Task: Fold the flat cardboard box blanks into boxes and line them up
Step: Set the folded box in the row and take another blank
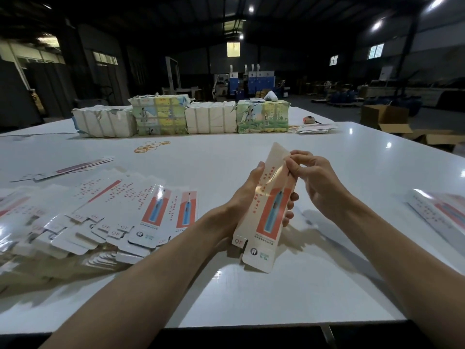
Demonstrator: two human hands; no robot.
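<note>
White table (251,298), hands (247,191) hold blank (274,210) pointing away

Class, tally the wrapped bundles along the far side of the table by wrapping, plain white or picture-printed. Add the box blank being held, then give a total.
Plain white bundles: 2
Picture-printed bundles: 2
Box blank held by the left hand and right hand: 1
Total: 5

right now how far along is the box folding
Early. No clearly folded box shows on the white table. The left hand holds one toothbrush box blank while the right hand pinches its upper edge. A fanned pile of flat blanks waits at left; the pieces at the right edge are unclear.
</note>
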